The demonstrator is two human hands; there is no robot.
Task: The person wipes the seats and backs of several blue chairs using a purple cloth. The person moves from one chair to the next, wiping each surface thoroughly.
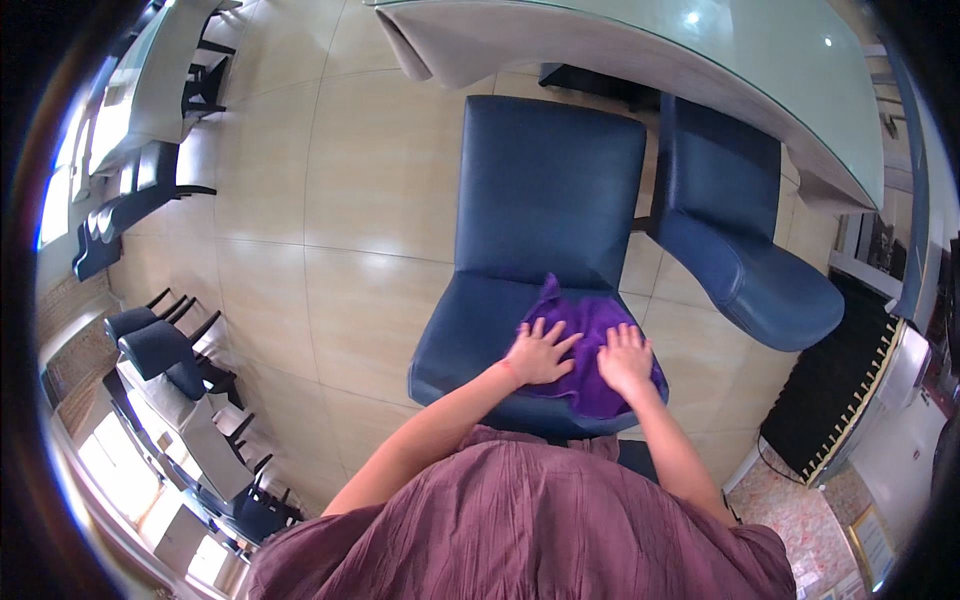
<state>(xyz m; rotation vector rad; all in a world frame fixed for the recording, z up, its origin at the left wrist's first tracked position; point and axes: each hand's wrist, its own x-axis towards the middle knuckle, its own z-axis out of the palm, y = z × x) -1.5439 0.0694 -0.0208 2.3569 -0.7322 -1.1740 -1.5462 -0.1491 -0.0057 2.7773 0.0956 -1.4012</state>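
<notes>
A purple cloth [598, 388] lies crumpled over the right part of the seat of a dark blue padded chair [550, 190]. On the cloth's left side my left hand [541, 354] rests flat with its fingers spread, a thin red band round the wrist. My right hand [625, 358] presses on the cloth's right side, palm down and fingers stretched out. One corner of the cloth points up toward the backrest. Neither hand grips it visibly; the parts of the cloth beneath the palms are hidden.
A second blue chair [745, 230] stands close on the right. Beyond both chairs is a glass-topped table [680, 30] with a pale cloth hanging down. More chairs [155, 345] and tables line the left. A black-draped piece [835, 390] stands at the right. The floor [370, 290] is beige tile.
</notes>
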